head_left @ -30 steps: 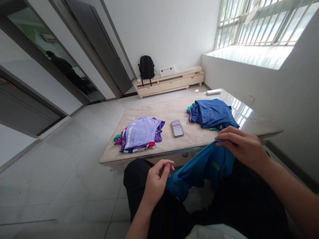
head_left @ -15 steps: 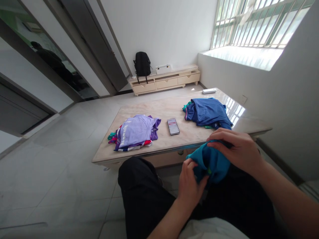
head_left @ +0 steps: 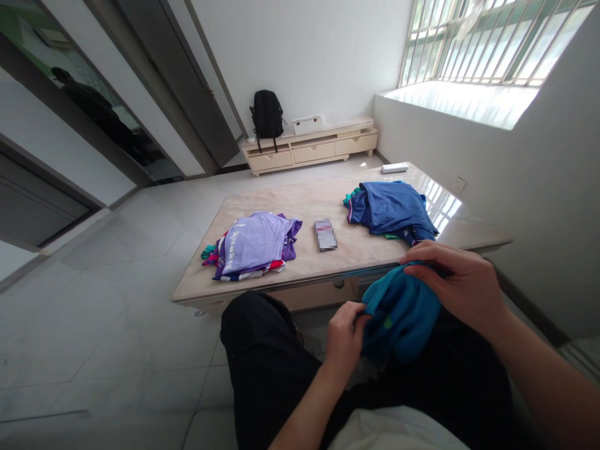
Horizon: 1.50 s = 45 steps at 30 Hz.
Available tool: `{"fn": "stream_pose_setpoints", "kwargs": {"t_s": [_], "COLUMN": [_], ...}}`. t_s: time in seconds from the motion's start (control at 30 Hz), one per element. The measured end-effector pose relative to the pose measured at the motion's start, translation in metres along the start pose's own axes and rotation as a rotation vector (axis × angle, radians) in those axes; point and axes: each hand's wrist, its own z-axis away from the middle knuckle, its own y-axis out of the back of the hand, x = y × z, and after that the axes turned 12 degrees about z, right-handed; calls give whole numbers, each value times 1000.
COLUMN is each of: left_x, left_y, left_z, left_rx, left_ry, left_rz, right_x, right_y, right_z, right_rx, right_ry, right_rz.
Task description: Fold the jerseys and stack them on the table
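Left hand (head_left: 345,331) and right hand (head_left: 462,286) both pinched shut on the bunched teal garment (head_left: 400,312) over the lap, short of the bench (head_left: 304,265) — loose folds likely slipping apart, judging by that shallow fingertip grip.

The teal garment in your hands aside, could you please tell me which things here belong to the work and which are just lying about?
In hand:
teal garment, held by left hand and right hand
purple pile
blue pile

Lying about:
phone
white remote
black backpack
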Motion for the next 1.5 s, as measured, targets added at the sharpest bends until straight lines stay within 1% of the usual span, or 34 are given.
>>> {"fn": "stream_pose_setpoints", "kwargs": {"t_s": [0.1, 0.2, 0.23, 0.27, 0.3, 0.37, 0.4, 0.43, 0.47, 0.5, 0.57, 0.67, 0.77, 0.83, 0.93, 1.03, 1.1, 1.23, 1.3, 1.37, 1.4, 1.43, 1.47, 1.5], "left_x": [1, -3, -5, -7, -8, -6, -2, 2, 7, 12, 19, 23, 21, 20, 25, 35, 43, 59, 69, 79, 84, 88, 92, 94], "left_y": [7, 3, 1, 1, 1, 6, 10, 14, 17, 21, 27, 37, 53, 67, 89, 106, 114, 126, 129, 130, 130, 131, 131, 132], "left_z": [1, 11, 15, 18, 20, 22, 22, 21, 20, 19, 17, 16, 14, 12, 5, -6, -15, -25, -25, -22, -21, -20, -20, -20], "left_rx": [82, 163, 187, 194, 167, 29, -57, -134, -185, -206, -208, -196, -161, -90, 84, 244, 283, 232, 205, 199, 201, 201, 188, 155], "left_ry": [4, 34, 20, -35, -128, -329, -395, -424, -418, -389, -333, -282, -278, -266, -205, -153, -177, -313, -336, -332, -304, -246, -151, -18], "left_rz": [36, 68, 67, 52, 20, -95, -166, -232, -285, -322, -346, -306, -200, -120, -56, -78, -161, -373, -404, -390, -368, -326, -255, -150], "right_x": [1, 0, 0, 1, 2, 4, 6, 7, 9, 10, 11, 12, 15, 20, 28, 35, 39, 47, 50, 50, 49, 47, 45, 43], "right_y": [4, 6, 7, 7, 7, 8, 8, 8, 8, 8, 8, 9, 12, 14, 17, 17, 16, 15, 16, 19, 21, 23, 26, 28], "right_z": [1, 1, 1, 1, 2, 2, 2, 2, 2, 2, 2, 1, 0, -2, -4, -6, -7, -3, 0, 4, 6, 7, 7, 7], "right_rx": [16, 52, 59, 66, 70, 79, 83, 88, 90, 91, 88, 74, 67, 81, 88, 65, 30, -42, -57, -48, -53, -79, -144, -251], "right_ry": [-14, 10, 23, 36, 44, 51, 48, 43, 36, 30, 22, 21, 13, 9, 31, 63, 79, 96, 102, 94, 71, 28, -34, -107], "right_rz": [35, 40, 44, 53, 66, 88, 95, 100, 103, 105, 106, 108, 121, 138, 176, 235, 277, 339, 376, 414, 422, 415, 386, 323]}}
